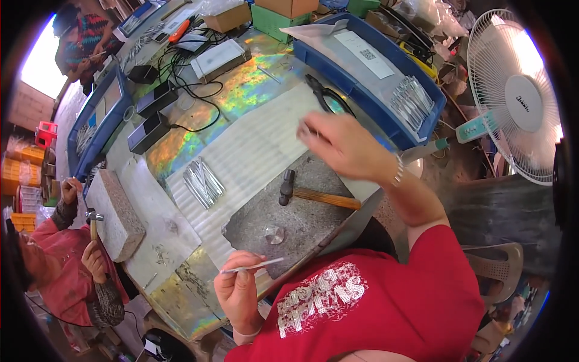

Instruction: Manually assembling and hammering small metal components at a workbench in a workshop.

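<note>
Between the thumb and fingers of my left hand [240, 295] is a thin silvery metal strip [256, 265], held near the slab's front edge. My right hand [345, 145] is raised over the far part of the table, fingers curled together and slightly blurred. Whatever they may pinch is too small to make out. Below it, a hammer [325, 198] with a wooden handle lies on the dark stone slab [319, 226]. A small shiny metal piece [274, 234] rests on the slab nearer my left hand. Farther left, a bundle of silvery strips [204, 184] lies on white foam sheeting [253, 139].
Black-handled pliers [329, 96] lie beside a blue tray [431, 123] of metal pieces. A fan [523, 102] stands at right. Black boxes [149, 131] with cables sit at far left. A co-worker [66, 259] holds a hammer by a pale stone block [114, 214]; another person [87, 42] is behind.
</note>
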A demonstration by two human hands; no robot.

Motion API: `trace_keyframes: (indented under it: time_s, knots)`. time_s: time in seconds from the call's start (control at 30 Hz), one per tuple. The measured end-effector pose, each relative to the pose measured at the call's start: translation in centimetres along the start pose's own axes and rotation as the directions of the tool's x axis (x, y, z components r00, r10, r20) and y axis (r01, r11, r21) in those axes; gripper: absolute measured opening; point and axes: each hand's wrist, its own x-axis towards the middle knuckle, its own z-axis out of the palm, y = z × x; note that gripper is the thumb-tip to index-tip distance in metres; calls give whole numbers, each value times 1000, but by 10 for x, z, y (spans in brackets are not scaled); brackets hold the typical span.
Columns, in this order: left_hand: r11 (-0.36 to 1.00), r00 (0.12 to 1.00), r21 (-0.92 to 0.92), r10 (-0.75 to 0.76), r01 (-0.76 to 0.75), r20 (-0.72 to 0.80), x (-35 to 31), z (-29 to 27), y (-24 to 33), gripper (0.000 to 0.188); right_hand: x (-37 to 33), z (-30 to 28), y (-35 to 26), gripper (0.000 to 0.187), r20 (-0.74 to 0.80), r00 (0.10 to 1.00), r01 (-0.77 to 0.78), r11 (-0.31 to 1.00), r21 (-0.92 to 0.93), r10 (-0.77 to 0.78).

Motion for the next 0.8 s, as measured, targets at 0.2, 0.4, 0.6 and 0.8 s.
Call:
trace_keyframes:
  time_s: [0.2,0.4,0.6,0.8]
  knots:
    - [994,994,-63,-89,93,61,8,23,-6,24,-73,7,-40,16,295,954,-219,808,547,58]
    - [981,976,-48,-183,189,118,3,29,-12,18,-87,24,-54,17,439,896,-415,485,770,68]
    - [976,954,-30,-206,217,216,0,35,-8,17,-96,34,-61,11,489,857,-516,275,812,164]
    - [983,956,-58,-158,177,249,-3,36,-15,12,-103,47,-59,9,305,947,-298,620,726,97]
